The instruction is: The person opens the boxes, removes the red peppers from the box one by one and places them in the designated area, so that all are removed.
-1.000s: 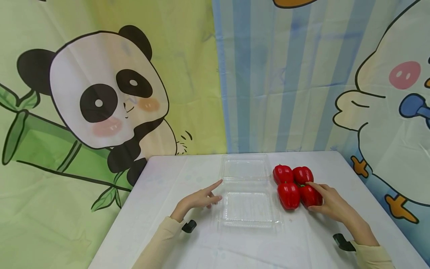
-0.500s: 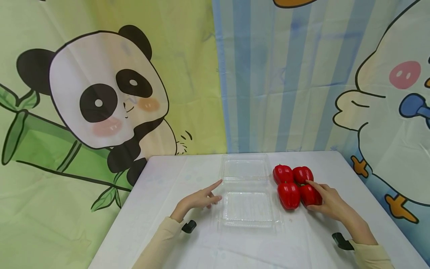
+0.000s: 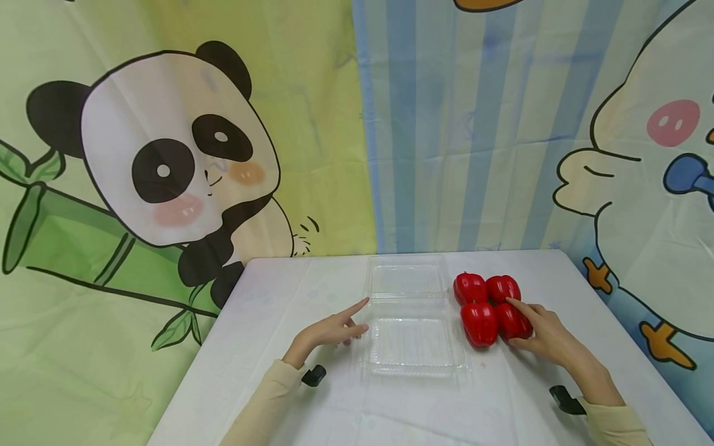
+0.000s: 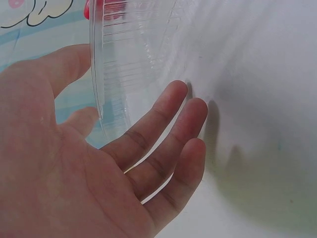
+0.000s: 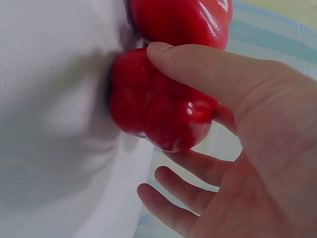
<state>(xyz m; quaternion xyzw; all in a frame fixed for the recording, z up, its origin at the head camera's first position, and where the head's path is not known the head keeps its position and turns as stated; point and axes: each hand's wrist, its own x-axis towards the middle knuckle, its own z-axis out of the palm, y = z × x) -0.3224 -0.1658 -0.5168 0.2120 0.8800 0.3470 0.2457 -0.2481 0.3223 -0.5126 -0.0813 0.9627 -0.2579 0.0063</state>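
My right hand (image 3: 546, 337) holds a glossy red bell pepper (image 3: 512, 322) between thumb and fingers. In the right wrist view, the thumb lies along one side of this bell pepper (image 5: 163, 106), and the lower fingers are spread off it. Three more red bell peppers stand tightly beside it: one front left (image 3: 479, 325), one back left (image 3: 470, 289) and one back right (image 3: 503, 288). On the left, my left hand (image 3: 331, 330) is at the side of a clear plastic clamshell box (image 3: 413, 371), fingertips right at its rim. Its other fingers (image 4: 171, 134) extend loosely beside the box wall.
The clamshell's lid (image 3: 409, 282) lies folded back, behind its base. A white cloth covers the table (image 3: 446, 415). Curtains with a printed panda (image 3: 184, 155) and a white bird rise behind the table's far edge.
My right hand has shifted slightly left and away from me, and the bell pepper in it has moved slightly the same way. My left hand and the clamshell box have stayed put.
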